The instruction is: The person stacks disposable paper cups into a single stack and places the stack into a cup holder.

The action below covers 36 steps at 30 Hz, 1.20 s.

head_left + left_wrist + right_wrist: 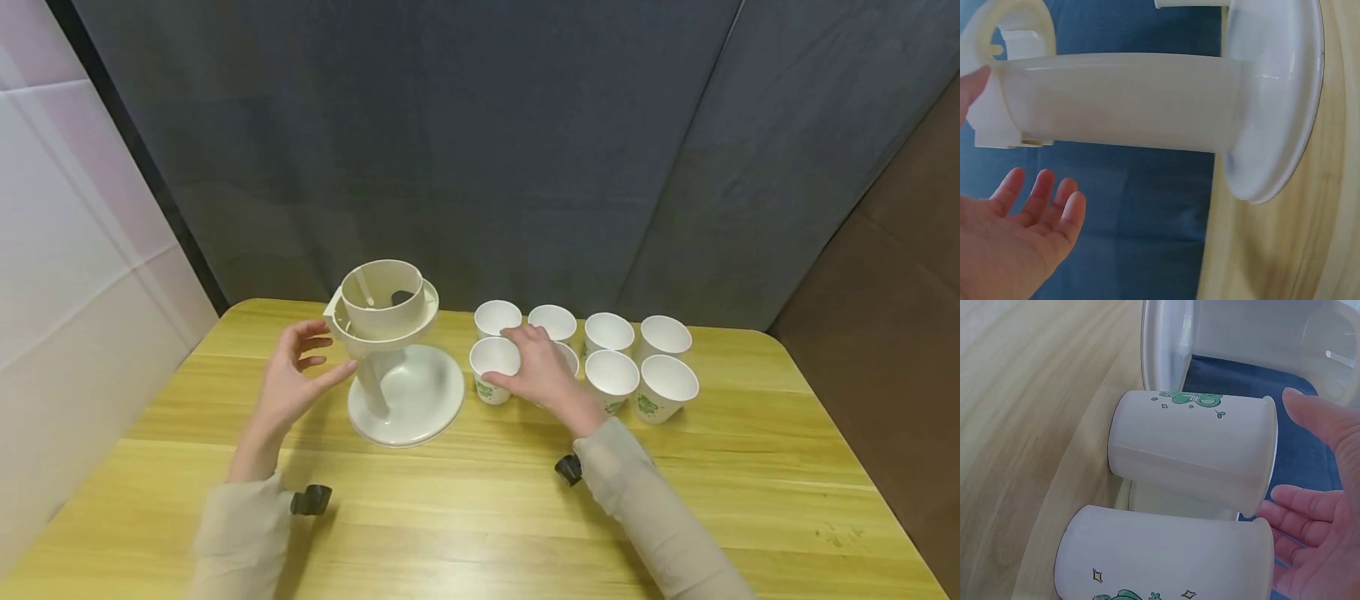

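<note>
A cream plastic stand [405, 330] has an open cylinder on top, a ring-shaped holder around it and a round white base [432, 406]. My left hand [295, 379] is beside the holder on its left, thumb and fingers spread apart. In the left wrist view the stand's pale tube [1122, 100] runs between holder and base. My right hand [543, 367] reaches over the paper cups, nearest the front-left paper cup [491, 390]. The right wrist view shows that cup [1194, 447] upright with a green print, its rim between the thumb and the loosely bent fingers.
Several more white paper cups stand in two rows, such as the front-right cup [666, 392] and the back-right cup [665, 335]. They occupy the far side of the wooden table [450, 533], before a dark curtain [450, 150]. A small dark patch [401, 297] shows inside the cylinder.
</note>
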Tool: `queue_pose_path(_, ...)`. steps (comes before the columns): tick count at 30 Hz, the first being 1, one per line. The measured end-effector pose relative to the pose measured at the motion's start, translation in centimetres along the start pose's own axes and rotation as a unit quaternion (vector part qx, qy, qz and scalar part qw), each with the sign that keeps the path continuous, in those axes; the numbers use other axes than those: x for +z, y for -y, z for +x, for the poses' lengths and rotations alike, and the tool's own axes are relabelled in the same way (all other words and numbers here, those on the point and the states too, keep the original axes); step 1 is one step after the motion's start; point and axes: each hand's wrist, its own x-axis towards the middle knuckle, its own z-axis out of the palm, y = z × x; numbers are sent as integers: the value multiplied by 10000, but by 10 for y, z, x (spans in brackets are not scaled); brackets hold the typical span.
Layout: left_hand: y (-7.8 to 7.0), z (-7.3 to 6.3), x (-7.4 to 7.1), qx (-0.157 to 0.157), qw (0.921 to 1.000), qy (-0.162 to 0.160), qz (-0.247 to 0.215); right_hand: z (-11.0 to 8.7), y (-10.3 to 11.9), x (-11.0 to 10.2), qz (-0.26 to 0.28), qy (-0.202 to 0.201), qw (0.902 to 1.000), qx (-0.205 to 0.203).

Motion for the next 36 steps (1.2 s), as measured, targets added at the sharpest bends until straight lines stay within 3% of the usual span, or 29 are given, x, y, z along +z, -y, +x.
queue_pose_path(8, 12, 7, 5, -115, 9967, 769, -253, 2, 0, 5, 39, 60, 9999, 89)
queue_pose_path(24, 24, 14, 11, 83, 9823, 1235, -1409, 5, 0, 7, -242, 204, 9993, 190)
queue_pose_path(36, 25, 16, 13, -121, 9843, 1423, -1035, 6, 4, 4, -374, 370, 9985, -174)
